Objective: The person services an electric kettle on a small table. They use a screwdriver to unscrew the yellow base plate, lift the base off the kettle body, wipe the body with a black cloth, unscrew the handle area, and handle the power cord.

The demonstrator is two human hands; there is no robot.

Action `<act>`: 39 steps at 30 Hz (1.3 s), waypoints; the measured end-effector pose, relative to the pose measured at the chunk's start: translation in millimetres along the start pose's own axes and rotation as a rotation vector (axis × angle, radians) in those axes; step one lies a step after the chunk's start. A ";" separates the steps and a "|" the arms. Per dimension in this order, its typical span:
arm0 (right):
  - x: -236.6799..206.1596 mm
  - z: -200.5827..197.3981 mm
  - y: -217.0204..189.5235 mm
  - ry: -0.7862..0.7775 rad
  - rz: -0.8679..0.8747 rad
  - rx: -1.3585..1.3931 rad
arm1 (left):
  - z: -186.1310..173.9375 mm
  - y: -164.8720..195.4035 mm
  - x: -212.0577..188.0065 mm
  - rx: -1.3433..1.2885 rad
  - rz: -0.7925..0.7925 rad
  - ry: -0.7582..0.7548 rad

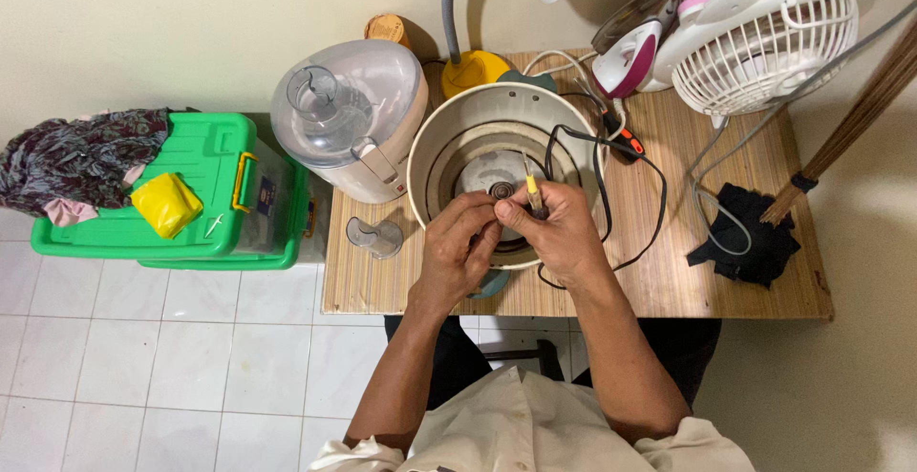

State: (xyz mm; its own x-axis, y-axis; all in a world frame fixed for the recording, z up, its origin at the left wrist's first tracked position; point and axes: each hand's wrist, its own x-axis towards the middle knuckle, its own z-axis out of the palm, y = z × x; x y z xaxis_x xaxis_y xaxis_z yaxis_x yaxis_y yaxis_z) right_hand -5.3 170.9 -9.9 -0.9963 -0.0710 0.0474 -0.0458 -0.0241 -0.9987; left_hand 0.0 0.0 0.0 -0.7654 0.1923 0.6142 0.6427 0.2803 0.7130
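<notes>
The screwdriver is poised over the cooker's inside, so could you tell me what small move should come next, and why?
Probably lower the screwdriver tip onto the centre of the cooker base. The right hand holds it above the round centre part, and the left hand steadies beside it.

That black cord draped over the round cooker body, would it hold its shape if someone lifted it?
Probably not: the black cord lies in loose loops over the cooker body and wooden table, so it looks floppy. It seems thin and light. Lifted, it would likely dangle and might snag on the rim.
</notes>
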 end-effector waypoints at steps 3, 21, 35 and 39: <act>-2.1 2.4 -9.3 0.004 0.010 -0.070 | -3.8 5.2 4.1 -0.048 0.021 0.011; -6.2 5.8 -15.5 -0.021 -0.035 -0.029 | -1.3 11.1 9.0 0.011 -0.055 -0.002; 1.5 3.5 -32.0 -0.024 0.001 -0.324 | -5.5 12.4 10.5 0.037 -0.081 -0.064; 6.3 -2.3 -40.9 -0.083 0.041 -0.278 | -4.7 13.9 12.2 0.055 -0.049 -0.049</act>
State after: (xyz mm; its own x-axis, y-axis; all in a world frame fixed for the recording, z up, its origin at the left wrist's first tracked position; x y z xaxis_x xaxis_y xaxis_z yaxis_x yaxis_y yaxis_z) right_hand -9.9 173.7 31.2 -0.9889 -0.1484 -0.0031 -0.0350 0.2535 -0.9667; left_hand -0.2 1.9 19.0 -0.7974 0.2225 0.5609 0.6026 0.3419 0.7211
